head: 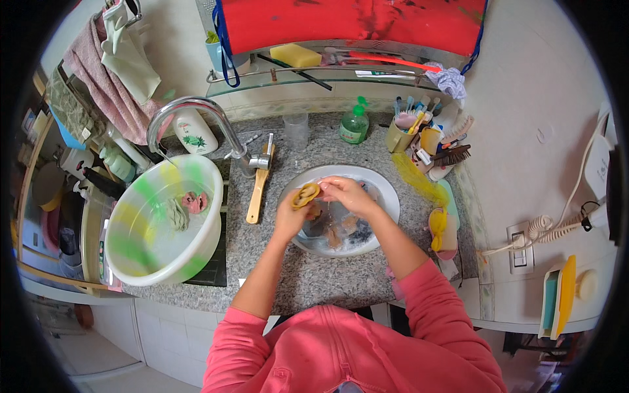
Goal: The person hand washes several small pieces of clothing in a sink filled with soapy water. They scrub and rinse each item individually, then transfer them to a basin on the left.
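Note:
My left hand (288, 216) holds a yellow ring-shaped item (305, 195), which looks like a fabric hair band, over the sink. Close beside it, my right hand (350, 197) has its fingers bent toward the band; whether they pinch anything is unclear. Water drips below the hands. The oval white sink (393, 196) holds dark, sudsy water, where tan pieces of cloth (334, 238) and other dark items lie partly under the surface. To the left, a tilted white, green and yellow plastic basin (142, 216) contains water, a grey-green scrunchie (177, 215) and a pink scrunchie (195, 202).
A chrome faucet (196, 101) arches over the basin. By its base lies a wooden-handled brush (257, 196). Behind the sink stand a clear cup (296, 131) and a green soap pump bottle (354, 125). A toothbrush cup (399, 136), hairbrush (452, 156) and soap dish (445, 233) line the right side.

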Available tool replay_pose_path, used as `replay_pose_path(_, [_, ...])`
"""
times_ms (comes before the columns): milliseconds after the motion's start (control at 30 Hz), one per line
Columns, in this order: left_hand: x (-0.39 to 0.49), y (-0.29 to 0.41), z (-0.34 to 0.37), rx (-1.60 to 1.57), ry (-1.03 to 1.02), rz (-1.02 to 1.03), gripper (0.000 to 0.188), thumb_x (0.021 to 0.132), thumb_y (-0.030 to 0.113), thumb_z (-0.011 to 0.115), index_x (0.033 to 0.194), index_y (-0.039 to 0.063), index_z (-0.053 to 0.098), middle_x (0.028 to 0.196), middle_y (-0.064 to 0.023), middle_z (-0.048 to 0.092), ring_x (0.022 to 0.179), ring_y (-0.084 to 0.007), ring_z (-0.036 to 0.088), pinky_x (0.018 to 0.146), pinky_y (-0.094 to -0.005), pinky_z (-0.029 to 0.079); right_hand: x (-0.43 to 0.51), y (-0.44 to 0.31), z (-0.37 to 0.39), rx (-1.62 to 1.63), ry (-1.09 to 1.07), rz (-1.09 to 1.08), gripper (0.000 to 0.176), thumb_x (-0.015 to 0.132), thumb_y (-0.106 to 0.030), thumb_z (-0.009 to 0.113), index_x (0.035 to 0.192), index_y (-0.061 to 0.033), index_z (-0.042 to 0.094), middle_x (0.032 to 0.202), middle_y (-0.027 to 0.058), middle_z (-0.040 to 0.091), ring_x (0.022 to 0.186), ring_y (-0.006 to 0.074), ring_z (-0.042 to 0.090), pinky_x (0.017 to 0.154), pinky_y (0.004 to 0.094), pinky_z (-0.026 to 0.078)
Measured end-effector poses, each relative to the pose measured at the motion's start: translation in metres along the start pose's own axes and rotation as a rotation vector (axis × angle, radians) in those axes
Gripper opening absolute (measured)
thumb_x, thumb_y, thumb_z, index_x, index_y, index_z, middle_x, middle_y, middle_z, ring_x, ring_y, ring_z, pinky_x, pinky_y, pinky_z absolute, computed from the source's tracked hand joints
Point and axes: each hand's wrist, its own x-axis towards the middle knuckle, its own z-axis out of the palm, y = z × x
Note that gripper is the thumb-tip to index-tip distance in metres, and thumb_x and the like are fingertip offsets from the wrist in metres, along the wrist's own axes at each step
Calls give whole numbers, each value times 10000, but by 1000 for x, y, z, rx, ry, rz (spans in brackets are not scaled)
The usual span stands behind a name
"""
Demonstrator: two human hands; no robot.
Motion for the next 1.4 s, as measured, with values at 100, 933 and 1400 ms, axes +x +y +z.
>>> replay_pose_path(100, [-2, -6, -27, -52, 157, -84, 318, 858, 119, 615, 1148, 14, 537, 953, -62, 629, 820, -149, 624, 647, -255, 531, -2, 36, -34, -292, 99, 47, 236, 924, -149, 532, 1115, -24, 589, 1024, 82, 645, 912, 155, 615, 817, 281, 489])
replay_pose_path(933, [-67, -9, -68, -167, 226, -330, 295, 900, 123, 579, 1181, 53, 520, 1073, -45, 593, 951, -149, 595, 715, -288, 543, 4, 107, -35, -1483, -76, -211, 388, 743, -173, 655, 1128, -161, 611, 1110, 106, 607, 1089, 308, 531, 969, 423, 358])
replay_pose_path(1400, [-59, -3, -54, -151, 237, -320, 276, 888, 128, 591, 1147, 45, 545, 990, -30, 614, 886, -114, 596, 664, -247, 519, -61, 49, -98, -1179, 613, -151, 313, 734, -90, 602, 1047, -99, 608, 862, 117, 641, 853, 325, 606, 814, 431, 459])
